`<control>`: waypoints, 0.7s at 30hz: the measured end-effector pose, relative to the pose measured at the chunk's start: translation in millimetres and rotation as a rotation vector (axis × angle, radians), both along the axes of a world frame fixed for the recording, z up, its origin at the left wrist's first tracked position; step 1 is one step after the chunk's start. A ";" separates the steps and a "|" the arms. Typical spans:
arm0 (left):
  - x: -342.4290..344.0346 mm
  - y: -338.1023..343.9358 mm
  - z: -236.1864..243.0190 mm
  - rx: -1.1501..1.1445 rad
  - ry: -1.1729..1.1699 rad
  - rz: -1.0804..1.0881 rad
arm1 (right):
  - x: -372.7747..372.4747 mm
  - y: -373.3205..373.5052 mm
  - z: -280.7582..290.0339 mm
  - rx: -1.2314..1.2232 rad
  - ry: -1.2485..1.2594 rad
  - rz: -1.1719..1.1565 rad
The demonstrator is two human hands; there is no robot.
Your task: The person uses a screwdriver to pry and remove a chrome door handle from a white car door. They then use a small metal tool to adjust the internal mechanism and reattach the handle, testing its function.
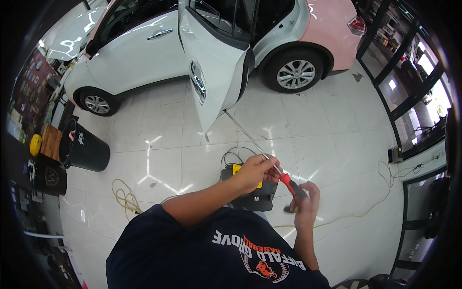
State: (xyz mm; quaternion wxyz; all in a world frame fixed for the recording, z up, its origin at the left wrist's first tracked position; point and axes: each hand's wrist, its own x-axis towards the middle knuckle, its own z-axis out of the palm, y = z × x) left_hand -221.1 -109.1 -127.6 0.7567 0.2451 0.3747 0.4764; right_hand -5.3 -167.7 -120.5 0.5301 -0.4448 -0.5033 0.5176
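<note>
A long screwdriver with a straight metal shaft and a red and black handle slants across the middle of the view. Its far end meets the lower edge of the open white car door, where the tip is hidden. My left hand is closed around the shaft just ahead of the handle. Beside the handle's butt is my right hand, its fingers curled. A small dark and yellow thing shows at that hand, partly covered; its kind is unclear.
Behind the door stands the white and pink car. Below my hands sits a black and yellow case on the tiled floor. A dark bin is at left. Yellow cords lie on the floor; glass doors line the right.
</note>
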 end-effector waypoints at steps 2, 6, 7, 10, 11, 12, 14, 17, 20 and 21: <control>-1.3 -2.1 -3.7 0.015 -0.022 -0.003 | 20.7 -4.4 -8.1 -0.374 0.215 0.104; -9.4 -8.9 2.1 0.010 0.066 -0.031 | 23.5 -10.9 3.6 -0.570 0.359 0.267; -15.2 -11.1 11.6 0.005 0.109 -0.049 | 21.5 -11.5 5.9 -0.519 0.358 0.269; -63.6 -16.0 52.1 0.123 0.499 -0.198 | 18.8 -10.2 11.7 -0.333 0.065 0.155; -90.6 -14.3 56.5 0.178 0.544 -0.073 | 18.3 -11.3 11.2 -0.265 -0.037 0.126; -125.3 -8.8 54.9 0.279 0.583 0.124 | 19.3 -10.6 11.1 -0.292 -0.037 0.157; -162.6 21.9 72.4 0.211 0.720 0.503 | 14.3 -13.1 11.1 -0.275 -0.052 0.155; -203.0 75.3 74.9 -0.088 0.651 0.532 | 9.1 -18.9 8.2 -0.218 -0.052 0.199; -240.7 104.3 57.2 -0.126 0.688 0.383 | 6.6 -18.9 8.5 -0.193 -0.062 0.235; -239.8 110.4 64.5 -0.148 0.648 0.359 | 6.1 -19.7 8.5 -0.195 -0.069 0.234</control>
